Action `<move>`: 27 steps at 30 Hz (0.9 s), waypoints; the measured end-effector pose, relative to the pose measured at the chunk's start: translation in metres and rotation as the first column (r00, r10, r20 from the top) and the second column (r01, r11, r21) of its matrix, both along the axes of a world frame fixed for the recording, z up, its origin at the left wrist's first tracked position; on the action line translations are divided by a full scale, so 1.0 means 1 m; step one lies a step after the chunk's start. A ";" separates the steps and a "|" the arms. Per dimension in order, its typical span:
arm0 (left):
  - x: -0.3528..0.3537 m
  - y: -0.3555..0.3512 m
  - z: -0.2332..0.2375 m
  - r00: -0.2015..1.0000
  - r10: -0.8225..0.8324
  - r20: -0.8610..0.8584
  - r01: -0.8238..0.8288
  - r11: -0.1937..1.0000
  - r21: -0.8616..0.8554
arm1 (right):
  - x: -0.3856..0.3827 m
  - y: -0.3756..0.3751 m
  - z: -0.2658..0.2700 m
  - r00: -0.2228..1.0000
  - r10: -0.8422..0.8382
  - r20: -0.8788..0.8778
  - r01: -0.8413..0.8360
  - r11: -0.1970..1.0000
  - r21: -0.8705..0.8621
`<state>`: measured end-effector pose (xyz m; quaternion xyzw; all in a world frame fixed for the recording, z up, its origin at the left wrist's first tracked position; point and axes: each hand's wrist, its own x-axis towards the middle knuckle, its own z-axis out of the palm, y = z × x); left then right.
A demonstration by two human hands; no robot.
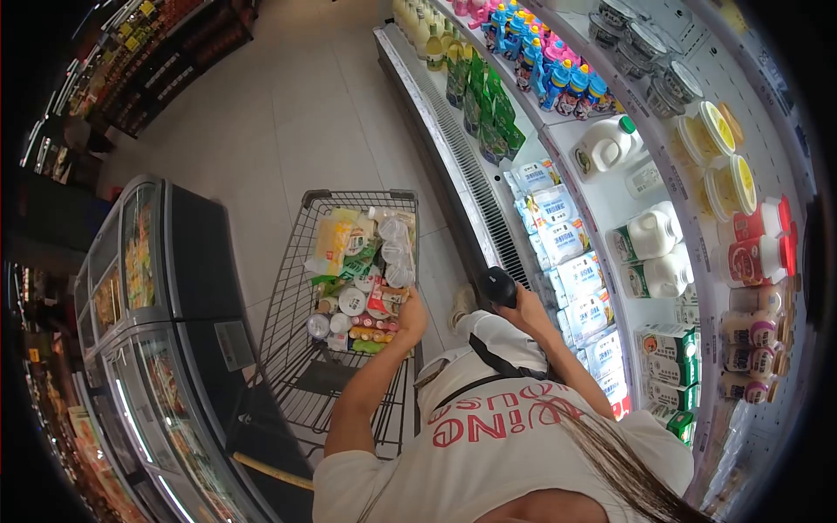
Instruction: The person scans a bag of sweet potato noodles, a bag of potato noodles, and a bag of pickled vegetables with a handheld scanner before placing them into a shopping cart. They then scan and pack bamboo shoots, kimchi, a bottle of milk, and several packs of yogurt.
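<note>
My left hand is inside the wire shopping cart, its fingers closed at the edge of a red-and-brown packet. Around that packet lie a white-lidded tub, a row of small red-and-yellow bottles and clear plastic containers. Farther up in the cart are a yellow bag and a green package. On the other side, my right hand grips a black rounded handheld device in front of the chilled shelf; its handle is mostly hidden by the hand.
The chilled shelf on the right holds blue-and-white packs, green pouches, white milk jugs and yellow-lidded tubs. Glass-topped freezers stand close on the left. Tiled floor runs ahead between them.
</note>
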<state>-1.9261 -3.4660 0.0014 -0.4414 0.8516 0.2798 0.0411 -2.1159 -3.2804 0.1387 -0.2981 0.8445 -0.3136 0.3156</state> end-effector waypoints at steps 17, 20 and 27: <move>-0.076 -0.162 -0.056 0.987 -0.157 -0.019 0.157 0.988 0.005 | -0.071 -0.104 -0.021 0.985 -0.102 -0.140 0.118 0.987 0.111; -0.103 -0.177 -0.035 0.993 -0.113 -0.045 0.117 0.987 0.108 | -0.080 -0.120 -0.018 0.974 -0.177 -0.141 0.193 0.975 0.107; -0.116 -0.227 -0.041 0.977 -0.191 -0.092 0.197 0.978 0.070 | -0.105 -0.170 -0.017 0.933 -0.331 -0.139 0.336 0.942 0.012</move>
